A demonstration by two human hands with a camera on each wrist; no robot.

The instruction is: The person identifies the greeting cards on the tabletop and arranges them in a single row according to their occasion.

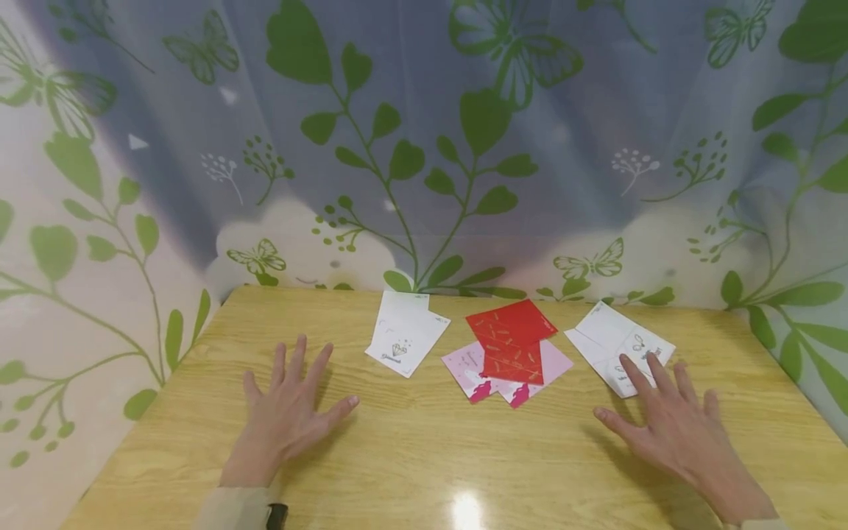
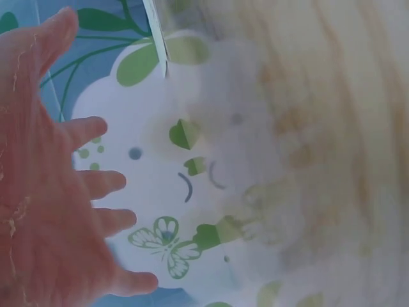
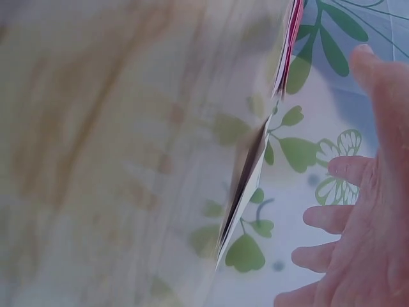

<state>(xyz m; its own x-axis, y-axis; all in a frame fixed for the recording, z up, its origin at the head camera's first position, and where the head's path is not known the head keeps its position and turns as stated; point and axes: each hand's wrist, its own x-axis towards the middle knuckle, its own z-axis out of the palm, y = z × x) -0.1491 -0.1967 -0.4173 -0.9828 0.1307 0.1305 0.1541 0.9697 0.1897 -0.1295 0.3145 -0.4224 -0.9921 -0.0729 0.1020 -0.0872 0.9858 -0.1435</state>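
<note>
My left hand (image 1: 288, 412) is spread over the left part of the table, fingers apart and nothing in it; the left wrist view shows the same bare palm (image 2: 57, 185). Nearest to it lie two overlapping white cards (image 1: 405, 331), the upper one printed with a diamond. In the middle, a red card pair (image 1: 510, 338) with gold leaf marks overlaps pink cards (image 1: 464, 364) with magenta figures. My right hand (image 1: 676, 434) is also spread and holds nothing. Its fingertips overlap the right-hand white cards (image 1: 612, 342) in the head view; the right wrist view shows their thin edge (image 3: 246, 192).
The wooden table (image 1: 411, 464) has a glossy top with a bright reflection near the front. A curtain (image 1: 411, 147) with leaves and butterflies hangs right behind its far edge and along both sides. A dark band (image 1: 276, 515) shows at my left sleeve.
</note>
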